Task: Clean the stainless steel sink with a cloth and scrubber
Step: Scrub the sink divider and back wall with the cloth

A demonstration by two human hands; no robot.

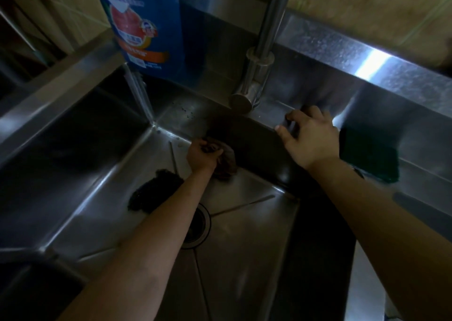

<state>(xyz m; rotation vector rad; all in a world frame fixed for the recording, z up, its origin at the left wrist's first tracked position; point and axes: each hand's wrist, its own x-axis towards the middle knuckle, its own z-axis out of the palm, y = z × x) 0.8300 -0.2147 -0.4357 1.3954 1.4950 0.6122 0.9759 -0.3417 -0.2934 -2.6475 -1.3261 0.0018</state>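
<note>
The left hand (204, 154) is deep inside the stainless steel sink (80, 154), with its fingers curled around a bunched brownish cloth (226, 164). It presses the cloth against the floor of the basin where it meets the far wall, which suggests that corner seam is the section being wiped.

The right hand (309, 137) rests on the sink's rear ledge just beside the base of the faucet (254, 76). Its fingers are spread and relaxed and grasp nothing; the placement reads as a brace that steadies the body while the other arm reaches down.

A dark scrubber (152, 192) lies on the basin floor near the drain (197, 228), touching or partly hidden by the left forearm. It is probably kept within reach for the scouring step. A green scouring pad (369, 154) sits on the worktop ledge just right of the right wrist, untouched.

A blue detergent pouch (144, 22) stands at the back-left corner. A stream of water (140, 91) falls into the basin beneath it.
</note>
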